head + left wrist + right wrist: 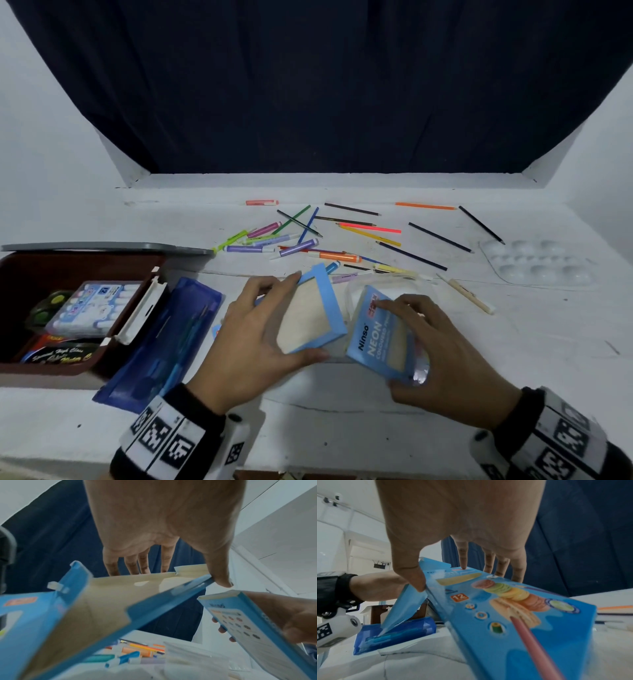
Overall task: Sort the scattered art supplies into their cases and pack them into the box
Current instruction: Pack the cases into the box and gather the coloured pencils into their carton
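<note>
While I watch remotely, left hand (pixel 255 337) grips the opened blue cardboard pencil carton (pixel 310 317); right hand (pixel 442 359) grips the blue Ninso neon pencil box (pixel 378 337), both above the white table (pixel 513 342).

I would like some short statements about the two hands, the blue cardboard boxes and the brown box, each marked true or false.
1. The left hand holds a blue cardboard box with its plain inner side showing. True.
2. The right hand is empty. False: it grips the blue box marked NEON.
3. All the coloured pencils are already inside a case. False: many lie scattered on the white table.
4. The brown box already holds some supplies, among them a clear case of white sticks. True.
5. The white paint palette lies inside the brown box. False: it lies on the table, far right.
</note>
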Available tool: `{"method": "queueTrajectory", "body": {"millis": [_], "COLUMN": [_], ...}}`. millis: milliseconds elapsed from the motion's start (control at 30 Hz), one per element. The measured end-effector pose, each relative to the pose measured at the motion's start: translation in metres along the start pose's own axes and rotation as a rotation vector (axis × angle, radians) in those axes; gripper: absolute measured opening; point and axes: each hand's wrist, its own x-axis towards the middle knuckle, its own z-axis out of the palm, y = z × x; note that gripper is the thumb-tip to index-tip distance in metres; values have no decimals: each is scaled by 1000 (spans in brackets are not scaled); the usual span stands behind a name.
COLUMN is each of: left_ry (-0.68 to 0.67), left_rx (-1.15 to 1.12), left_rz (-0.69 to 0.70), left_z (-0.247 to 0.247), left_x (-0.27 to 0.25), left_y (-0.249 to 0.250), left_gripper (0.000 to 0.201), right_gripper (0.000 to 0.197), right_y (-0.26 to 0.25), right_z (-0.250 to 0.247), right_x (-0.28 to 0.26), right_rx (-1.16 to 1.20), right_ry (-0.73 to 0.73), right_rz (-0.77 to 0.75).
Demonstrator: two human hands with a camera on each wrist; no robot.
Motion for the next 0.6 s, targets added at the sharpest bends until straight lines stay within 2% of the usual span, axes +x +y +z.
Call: {"method": "queueTrajectory", "body": {"millis": [133,367,600], "left_ry": [36,37,-31], "left_rx": [95,218,355], "left_rz": [56,41,174], "left_z": [-7,-12,-9], "left_x": [7,13,17], "left_y": [9,12,24], "left_gripper": [100,101,96], "right_gripper": [87,89,87], "right_y": [-9,-9,-12], "right_z": [-7,-12,-18], "right_x": [6,7,9], "right_rx": [-8,-1,-253], "right_ry": [71,119,119], "right_rz": [-31,-49,-104]}}
